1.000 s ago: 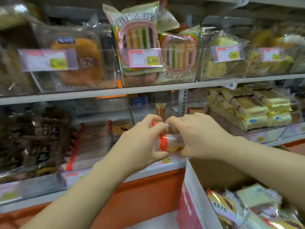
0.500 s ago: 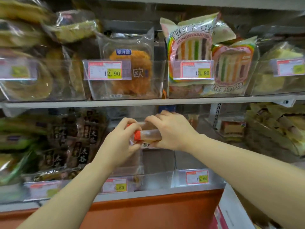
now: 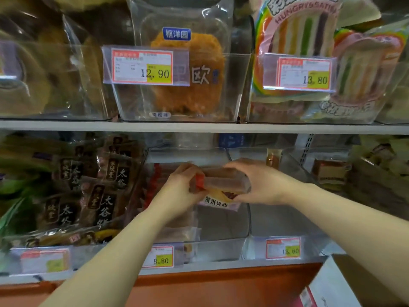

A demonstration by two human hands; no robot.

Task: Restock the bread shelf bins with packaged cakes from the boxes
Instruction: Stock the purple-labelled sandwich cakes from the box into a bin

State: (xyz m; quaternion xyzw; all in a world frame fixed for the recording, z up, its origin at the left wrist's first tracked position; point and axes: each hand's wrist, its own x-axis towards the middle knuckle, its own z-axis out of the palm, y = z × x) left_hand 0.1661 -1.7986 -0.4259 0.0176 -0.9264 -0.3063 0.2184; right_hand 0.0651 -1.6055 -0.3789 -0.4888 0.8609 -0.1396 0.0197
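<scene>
Both hands hold one packaged cake point(image 3: 223, 185), a clear wrapper with a red end band and a white label with dark characters. My left hand point(image 3: 180, 187) grips its left, red end. My right hand point(image 3: 259, 182) clasps its right end from above. The package hangs over the middle clear bin point(image 3: 223, 224) on the lower shelf, the bin with the 8.80 price tag point(image 3: 158, 256). A stack of similar red-edged packs point(image 3: 155, 187) stands at that bin's left side, partly hidden by my left hand.
A cardboard box point(image 3: 345, 284) shows at the bottom right corner. Dark packs point(image 3: 88, 191) fill the bin to the left. The clear bin to the right point(image 3: 285, 218), tagged 15.60, shows little stock. Upper-shelf bins hold a round bread point(image 3: 190, 72) and rainbow cakes point(image 3: 296, 41).
Both hands have carried the package left and forward, from in front of the shelf to over the middle bin. The view has shifted left, so the box has mostly left the picture.
</scene>
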